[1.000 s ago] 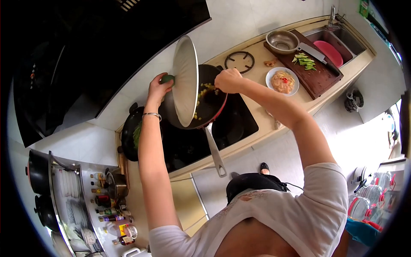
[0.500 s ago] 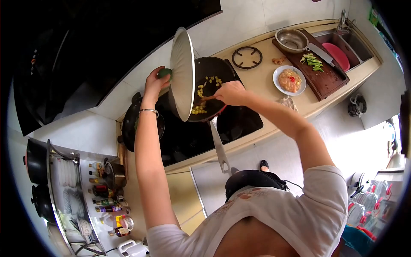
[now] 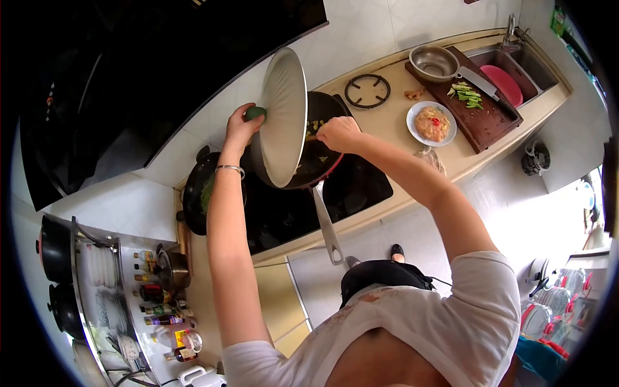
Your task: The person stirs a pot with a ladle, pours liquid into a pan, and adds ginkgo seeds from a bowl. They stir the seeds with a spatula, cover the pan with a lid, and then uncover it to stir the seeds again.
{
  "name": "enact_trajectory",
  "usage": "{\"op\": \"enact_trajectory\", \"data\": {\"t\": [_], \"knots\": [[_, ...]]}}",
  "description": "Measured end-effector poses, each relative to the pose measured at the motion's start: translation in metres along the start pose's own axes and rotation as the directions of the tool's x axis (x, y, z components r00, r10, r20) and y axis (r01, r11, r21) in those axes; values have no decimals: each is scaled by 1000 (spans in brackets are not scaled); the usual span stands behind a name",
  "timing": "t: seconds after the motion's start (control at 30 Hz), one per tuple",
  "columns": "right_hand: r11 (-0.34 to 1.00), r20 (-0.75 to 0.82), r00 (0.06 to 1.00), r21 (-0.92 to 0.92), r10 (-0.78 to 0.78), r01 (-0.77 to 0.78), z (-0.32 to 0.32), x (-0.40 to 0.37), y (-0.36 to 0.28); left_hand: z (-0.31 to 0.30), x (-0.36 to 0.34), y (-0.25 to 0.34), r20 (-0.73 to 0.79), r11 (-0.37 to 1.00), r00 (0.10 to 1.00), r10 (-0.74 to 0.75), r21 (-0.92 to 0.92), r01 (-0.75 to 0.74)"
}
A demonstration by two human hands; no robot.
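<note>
My left hand (image 3: pixel 241 129) grips the green knob (image 3: pixel 255 113) of a large pale lid (image 3: pixel 284 119), which is tilted nearly upright over the left side of the wok. My right hand (image 3: pixel 340 135) is closed round a wooden utensil (image 3: pixel 311 137), most of it hidden by the hand and the lid. The dark wok (image 3: pixel 327 104) stands on the black stove, its metal handle (image 3: pixel 327 226) pointing toward my body. Small yellow-green pieces (image 3: pixel 315 125) lie in the wok, partly covered by the lid and hand.
A second dark pan (image 3: pixel 193 195) holds something green at the left. To the right are a burner ring (image 3: pixel 367 91), a plate of meat (image 3: pixel 432 124), a cutting board (image 3: pixel 482 132) with a knife (image 3: pixel 478 82) and chopped greens (image 3: pixel 465 95), a metal bowl (image 3: pixel 436 62) and a sink (image 3: pixel 525 68).
The lid has moved right and now hides more of the wok. My right hand has shifted up and slightly left with the utensil, and the yellow-green pieces have moved toward the wok's far side.
</note>
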State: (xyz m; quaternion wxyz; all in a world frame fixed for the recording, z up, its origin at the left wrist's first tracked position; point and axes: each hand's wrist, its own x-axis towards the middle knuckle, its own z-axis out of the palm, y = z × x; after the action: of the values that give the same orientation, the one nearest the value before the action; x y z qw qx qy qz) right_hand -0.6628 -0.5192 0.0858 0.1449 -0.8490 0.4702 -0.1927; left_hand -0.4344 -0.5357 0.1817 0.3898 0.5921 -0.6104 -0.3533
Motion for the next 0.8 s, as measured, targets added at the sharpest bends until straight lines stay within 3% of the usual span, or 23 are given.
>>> {"op": "enact_trajectory", "data": {"t": [0.2, 0.27, 0.4, 0.6, 0.63, 0.67, 0.8], "knots": [[999, -135, 991, -39, -14, 8, 13, 38, 17, -8, -3, -2, -25, 1000, 999, -30, 0, 30], [978, -24, 999, -207, 21, -26, 6, 37, 21, -8, -5, 1, -30, 1000, 999, -26, 7, 26], [945, 111, 993, -328, 42, -3, -24, 6, 29, -5, -2, -1, -13, 1000, 1000, -4, 19, 4], [944, 149, 988, -321, -32, 79, -124, -30, 8, 10, 3, 1, 36, 1000, 999, -15, 15, 15], [917, 197, 976, -364, -94, 161, -134, -28, 6, 11, 3, 1, 38, 1000, 999, -9, 21, 9], [883, 248, 957, -402, -151, 244, -140, -27, 4, 12, 3, 2, 39, 1000, 999, -4, 28, 3], [864, 334, 941, -457, -53, 211, -109, -5, 1, 10, 7, -1, 18, 999, 1000, 23, 26, -23]]}}
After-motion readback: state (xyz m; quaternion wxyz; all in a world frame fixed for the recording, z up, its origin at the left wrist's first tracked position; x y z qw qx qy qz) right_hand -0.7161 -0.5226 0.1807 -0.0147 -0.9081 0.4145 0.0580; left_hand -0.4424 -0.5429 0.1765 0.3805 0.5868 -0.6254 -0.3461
